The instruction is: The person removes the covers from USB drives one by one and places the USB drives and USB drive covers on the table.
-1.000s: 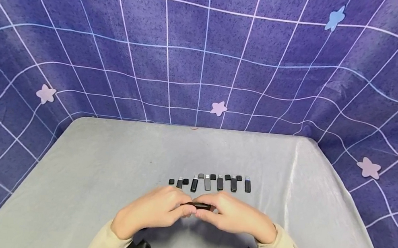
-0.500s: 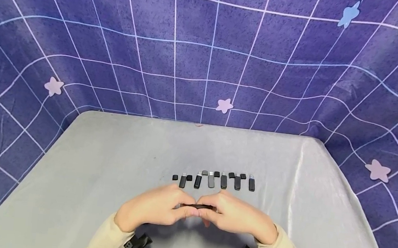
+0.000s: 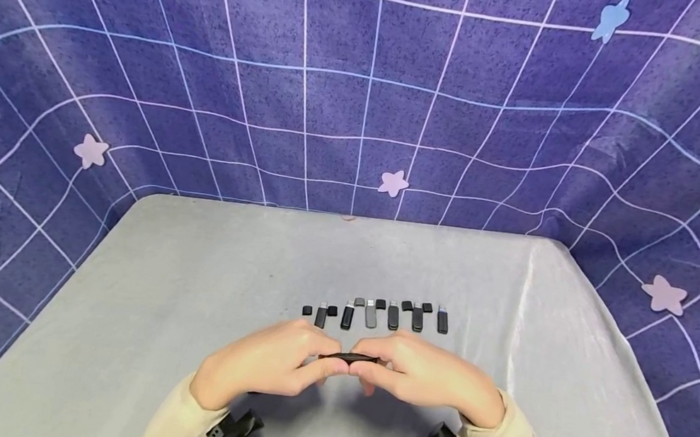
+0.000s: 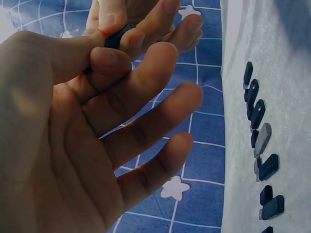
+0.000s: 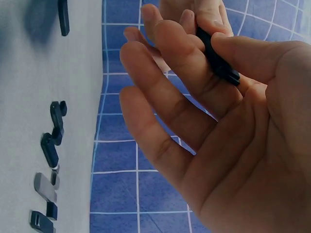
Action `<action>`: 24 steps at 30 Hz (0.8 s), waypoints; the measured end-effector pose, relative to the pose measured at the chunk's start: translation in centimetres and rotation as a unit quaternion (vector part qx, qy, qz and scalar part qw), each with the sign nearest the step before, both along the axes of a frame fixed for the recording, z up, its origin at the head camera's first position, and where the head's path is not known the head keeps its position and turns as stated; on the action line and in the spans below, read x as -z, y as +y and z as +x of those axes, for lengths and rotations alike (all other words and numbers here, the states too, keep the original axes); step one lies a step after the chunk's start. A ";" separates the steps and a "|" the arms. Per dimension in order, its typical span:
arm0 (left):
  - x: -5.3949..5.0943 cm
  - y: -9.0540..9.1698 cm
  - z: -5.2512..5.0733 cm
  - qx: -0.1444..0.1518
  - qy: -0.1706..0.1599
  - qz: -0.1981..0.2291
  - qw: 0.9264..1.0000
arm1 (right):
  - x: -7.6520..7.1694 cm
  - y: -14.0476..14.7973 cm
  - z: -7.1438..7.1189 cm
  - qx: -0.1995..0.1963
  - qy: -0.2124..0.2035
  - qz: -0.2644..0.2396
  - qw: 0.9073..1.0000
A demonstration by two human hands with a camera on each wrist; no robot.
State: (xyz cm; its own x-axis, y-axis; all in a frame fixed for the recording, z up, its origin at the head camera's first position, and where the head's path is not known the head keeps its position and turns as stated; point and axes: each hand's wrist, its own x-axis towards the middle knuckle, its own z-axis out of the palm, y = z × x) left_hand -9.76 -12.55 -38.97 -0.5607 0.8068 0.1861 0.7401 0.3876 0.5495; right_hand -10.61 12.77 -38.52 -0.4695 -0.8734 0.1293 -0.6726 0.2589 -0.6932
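Above the table, my two hands meet around a small black stick-shaped object (image 3: 348, 357). My left hand (image 3: 278, 357) pinches one end between thumb and index finger, and my right hand (image 3: 426, 370) pinches the other end the same way. In the right wrist view the black object (image 5: 214, 56) lies at a slant between thumb and index finger, with the remaining fingers spread. The left wrist view shows only part of the black object (image 4: 116, 38), mostly covered by fingertips.
A row of USB sticks, black ones such as the black stick (image 3: 347, 315) and one grey stick (image 3: 370, 315), lies beyond my hands with small caps (image 3: 332, 311) among them. The grey cloth-covered table (image 3: 204, 267) ends at a purple curtain (image 3: 336, 110).
The camera view has shifted slightly. Both hands keep the black object pinched between them, and its angle has changed a little; the row on the table stays as it was.
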 end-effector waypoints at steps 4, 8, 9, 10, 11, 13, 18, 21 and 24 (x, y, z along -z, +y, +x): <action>-0.3 -0.1 0.0 -0.002 0.000 -0.002 1.000 | -0.1 0.3 -0.1 0.001 0.002 -0.006 1.000; -0.4 -0.3 0.0 -0.011 0.000 -0.001 1.000 | -0.2 0.5 -0.2 0.000 0.004 -0.014 1.000; -0.5 -0.4 0.0 -0.014 0.000 -0.001 1.000 | -0.1 0.5 -0.2 0.000 0.005 -0.015 1.000; -0.5 -0.4 0.0 -0.015 -0.002 -0.001 1.000 | -0.1 0.6 -0.3 -0.002 0.007 -0.017 1.000; -0.5 -0.5 0.0 -0.016 -0.003 -0.002 1.000 | -0.1 0.6 -0.3 -0.002 0.009 -0.019 1.000; -0.5 -0.5 -0.1 -0.020 -0.005 -0.003 1.000 | -0.2 0.7 -0.4 -0.002 0.012 -0.022 1.000; -0.5 -0.7 -0.2 -0.028 -0.010 -0.006 1.000 | -0.2 0.9 -0.4 0.005 0.010 -0.022 1.000; -0.4 -0.8 -0.3 -0.029 0.000 -0.003 1.000 | -0.2 0.9 -0.5 0.011 0.006 -0.018 1.000; -0.1 -0.9 -0.4 -0.029 0.013 -0.002 0.999 | -0.2 0.9 -0.5 0.015 -0.001 -0.009 1.000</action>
State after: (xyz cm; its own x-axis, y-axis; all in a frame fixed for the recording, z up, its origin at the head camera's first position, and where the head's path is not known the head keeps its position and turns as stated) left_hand -10.19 -13.44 -38.87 -0.6019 0.7734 0.1988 0.7304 0.4326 0.5285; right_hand -11.13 13.69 -38.37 -0.4955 -0.8566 0.1437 -0.6635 0.2664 -0.6992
